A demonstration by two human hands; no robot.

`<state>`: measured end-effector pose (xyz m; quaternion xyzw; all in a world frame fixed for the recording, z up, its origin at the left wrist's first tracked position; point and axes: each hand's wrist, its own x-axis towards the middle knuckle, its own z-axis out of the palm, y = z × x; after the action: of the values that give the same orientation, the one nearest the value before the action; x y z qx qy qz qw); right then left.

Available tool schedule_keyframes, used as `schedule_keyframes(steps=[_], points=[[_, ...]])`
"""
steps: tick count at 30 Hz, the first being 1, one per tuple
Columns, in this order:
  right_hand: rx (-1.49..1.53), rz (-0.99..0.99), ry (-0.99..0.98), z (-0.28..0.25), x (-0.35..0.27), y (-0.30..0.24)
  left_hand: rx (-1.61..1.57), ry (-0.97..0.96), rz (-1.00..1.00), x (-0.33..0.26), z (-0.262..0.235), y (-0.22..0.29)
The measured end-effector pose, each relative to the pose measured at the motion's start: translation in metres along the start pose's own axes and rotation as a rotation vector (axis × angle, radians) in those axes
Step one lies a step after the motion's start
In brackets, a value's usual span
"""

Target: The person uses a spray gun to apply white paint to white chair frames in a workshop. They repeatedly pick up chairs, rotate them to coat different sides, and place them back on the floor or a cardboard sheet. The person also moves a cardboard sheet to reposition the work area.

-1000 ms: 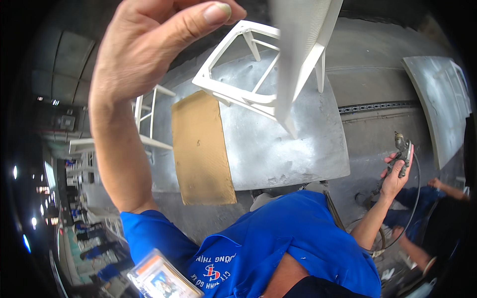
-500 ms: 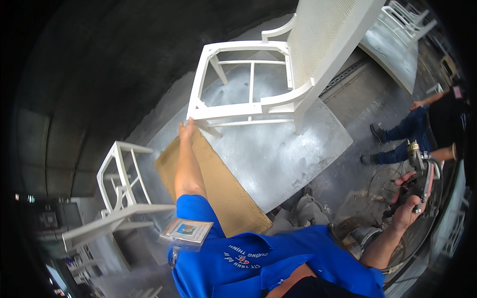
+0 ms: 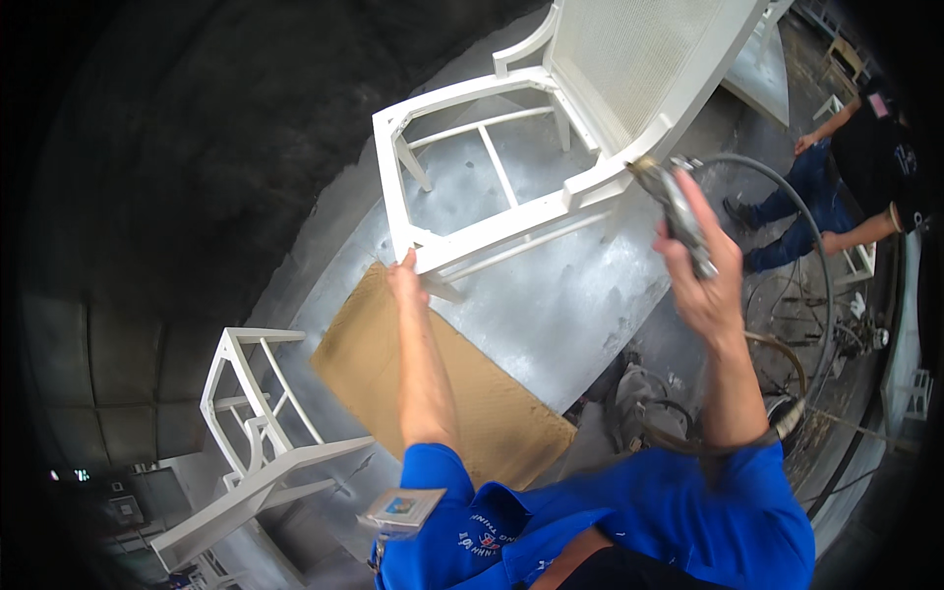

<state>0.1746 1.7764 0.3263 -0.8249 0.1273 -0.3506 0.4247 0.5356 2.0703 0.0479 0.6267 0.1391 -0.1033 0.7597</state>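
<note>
Left hand [image 3: 406,280] has the white cane-back armchair frame [image 3: 511,224] by the near front corner of its seat, fingers closed round the wood. The chair stands on a grey metal-topped platform [image 3: 541,329]. Right hand [image 3: 710,285] is wrapped round a spray gun [image 3: 678,218] — kinda blurry — with its tip right by the chair's near armrest, can't tell if they touch. A hose [image 3: 824,246] loops to the right of the chair. Cardboard sheet [image 3: 501,413] is just this side of it, second white chair frame [image 3: 265,490] off to its left — and a co-worker [image 3: 875,167] well to its right.
</note>
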Motion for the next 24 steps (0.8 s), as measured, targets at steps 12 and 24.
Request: schedule_keyframes(steps=[12, 24], points=[[0.137, 0.020, -0.045, 0.164, 0.010, 0.049, 0.251, 0.016, -0.021, -0.072, 0.003, -0.002], [0.104, -0.023, 0.119, 0.160, 0.010, 0.049, 0.263, -0.002, 0.022, -0.076, 0.008, -0.001]])
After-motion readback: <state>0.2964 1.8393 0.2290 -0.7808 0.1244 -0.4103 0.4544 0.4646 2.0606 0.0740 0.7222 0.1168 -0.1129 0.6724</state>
